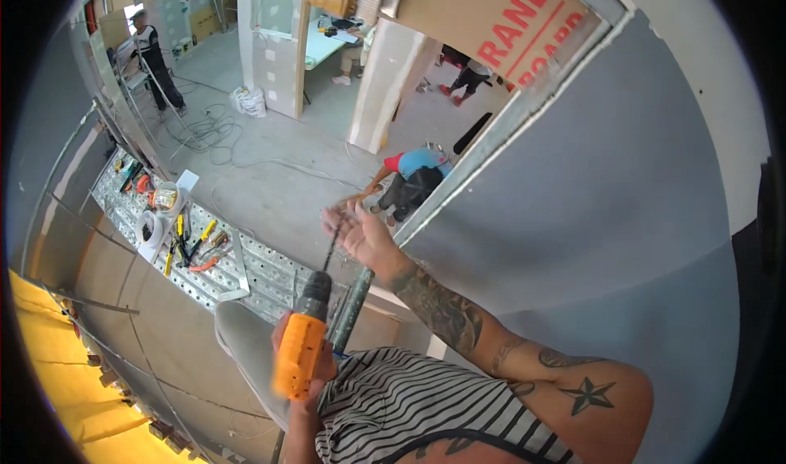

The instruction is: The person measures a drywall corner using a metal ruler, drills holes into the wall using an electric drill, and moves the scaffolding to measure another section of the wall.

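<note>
An orange and black cordless drill is held in my left hand, wrapped round its grip. The chuck points away from me, and a long thin bit sticks out of it. My tattooed right arm reaches across from the right. The fingers of my right hand are bent together at the tip of the bit. Whether they pinch a small piece there is too blurred to tell.
A perforated metal scaffold plank at left carries pliers, white tubs and a metal angle. A grey wall panel rises at right. Below, a co-worker in a blue top crouches near cables; another person stands by a ladder.
</note>
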Motion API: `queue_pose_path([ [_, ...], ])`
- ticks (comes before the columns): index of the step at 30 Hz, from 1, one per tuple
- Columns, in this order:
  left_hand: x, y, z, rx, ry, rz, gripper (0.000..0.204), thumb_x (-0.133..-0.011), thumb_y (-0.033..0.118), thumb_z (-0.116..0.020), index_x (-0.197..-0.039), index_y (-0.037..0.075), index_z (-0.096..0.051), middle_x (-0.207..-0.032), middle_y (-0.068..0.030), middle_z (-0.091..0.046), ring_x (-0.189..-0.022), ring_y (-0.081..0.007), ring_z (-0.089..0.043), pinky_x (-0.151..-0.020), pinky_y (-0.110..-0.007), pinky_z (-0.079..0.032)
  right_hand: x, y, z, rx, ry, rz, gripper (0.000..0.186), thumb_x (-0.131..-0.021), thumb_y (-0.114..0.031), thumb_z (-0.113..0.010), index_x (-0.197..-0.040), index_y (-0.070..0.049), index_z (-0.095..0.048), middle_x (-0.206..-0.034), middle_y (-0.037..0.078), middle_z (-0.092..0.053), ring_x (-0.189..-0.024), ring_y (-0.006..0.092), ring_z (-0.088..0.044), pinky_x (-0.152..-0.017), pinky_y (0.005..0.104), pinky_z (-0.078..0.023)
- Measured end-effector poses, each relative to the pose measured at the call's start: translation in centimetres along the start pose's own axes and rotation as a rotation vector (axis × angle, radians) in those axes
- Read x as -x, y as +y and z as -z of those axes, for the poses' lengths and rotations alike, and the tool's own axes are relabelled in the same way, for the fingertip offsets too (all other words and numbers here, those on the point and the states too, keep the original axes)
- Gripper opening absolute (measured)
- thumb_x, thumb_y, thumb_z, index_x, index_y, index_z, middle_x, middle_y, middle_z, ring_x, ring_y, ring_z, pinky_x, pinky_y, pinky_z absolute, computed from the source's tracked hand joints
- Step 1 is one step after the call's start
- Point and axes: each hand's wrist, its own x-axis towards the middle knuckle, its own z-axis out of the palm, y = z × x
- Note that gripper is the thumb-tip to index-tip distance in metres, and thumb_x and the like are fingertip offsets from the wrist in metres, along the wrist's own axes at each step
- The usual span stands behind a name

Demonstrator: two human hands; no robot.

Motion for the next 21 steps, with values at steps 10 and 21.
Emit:
queue_pose_path([
  [10, 3.6, 0.4, -4.1, -0.116, -0.143, -0.213, 0.063, -0.072, 0.021, -0.077, -0.126, 0.001, -0.051, -0.114, -0.0130, -0.061, -0.104, -0.0269, -0.060, -0.088, -0.035, -0.049, 5.5, -3.3, 0.3, 0.000, -0.206, 0.338, 0.016, -0.100, -0.016, -0.044, -0.091, -0.007, -0.054, -0.091, 0.009, -0.063, -0.090, 0.0188, -0.064, -0.100, 0.0430, -0.048],
  [21, 4.0, 3.3, -6.0, 0.333, -0.289, -0.046, 0.042, -0.093, 0.028, -0.058, -0.132, 0.015, -0.050, -0.100, -0.0096, -0.064, -0.077, -0.0203, -0.065, -0.069, -0.031, -0.056, 10.5, -4.8, -3.6, 0.553, -0.066, 0.388, 0.036, -0.099, -0.037, -0.048, -0.117, -0.006, -0.051, -0.113, 0.011, -0.060, -0.105, 0.0228, -0.059, -0.096, 0.0398, -0.047],
])
